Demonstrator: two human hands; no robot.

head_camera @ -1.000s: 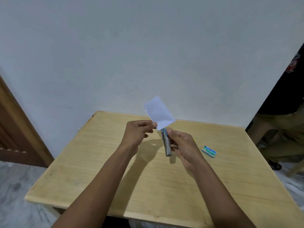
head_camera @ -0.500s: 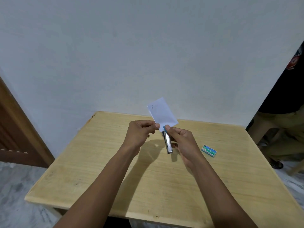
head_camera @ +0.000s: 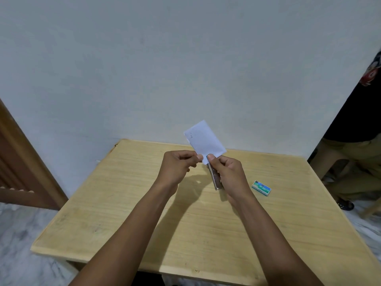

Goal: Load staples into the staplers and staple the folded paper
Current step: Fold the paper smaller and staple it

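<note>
Two hands work above the table (head_camera: 127,234): left hand (head_camera: 177,168) pinches the folded paper (head_camera: 204,141) at its lower corner; right hand (head_camera: 228,174) grips the stapler (head_camera: 214,178), its nose at that corner. Staple box (head_camera: 261,188) lies right.

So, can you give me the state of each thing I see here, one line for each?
Paper: folded, held in the air, lower corner at the stapler's top end.
Stapler: held upright above the table; open or shut cannot be told.
Staple box: lying flat on the table, closed, untouched.
Left hand: pinching the paper's lower edge.
Right hand: gripping the stapler, thumb on its top.
</note>
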